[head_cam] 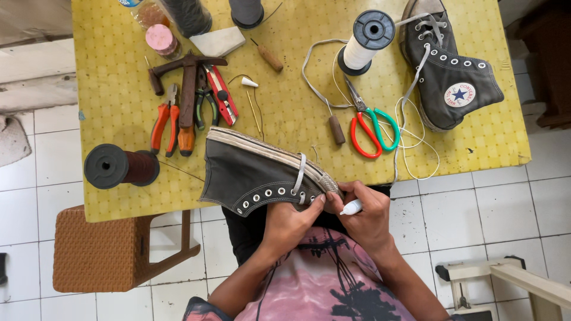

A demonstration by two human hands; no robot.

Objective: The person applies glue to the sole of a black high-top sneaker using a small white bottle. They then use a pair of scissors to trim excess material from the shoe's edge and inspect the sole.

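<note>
Yellow table [119,59] edge: sneaker [250,172] toe between both hands' [291,223] grip.

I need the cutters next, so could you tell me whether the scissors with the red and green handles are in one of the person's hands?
No, the scissors lie on the yellow table, apart from both hands.

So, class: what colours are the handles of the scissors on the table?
The scissors have one red handle and one green handle, seen clearly in the head view.

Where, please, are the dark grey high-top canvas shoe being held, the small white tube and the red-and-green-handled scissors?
dark grey high-top canvas shoe [250,172]: head view, side panel.
small white tube [351,207]: head view, its exposed end.
red-and-green-handled scissors [372,128]: head view, between the handle loops.
</note>
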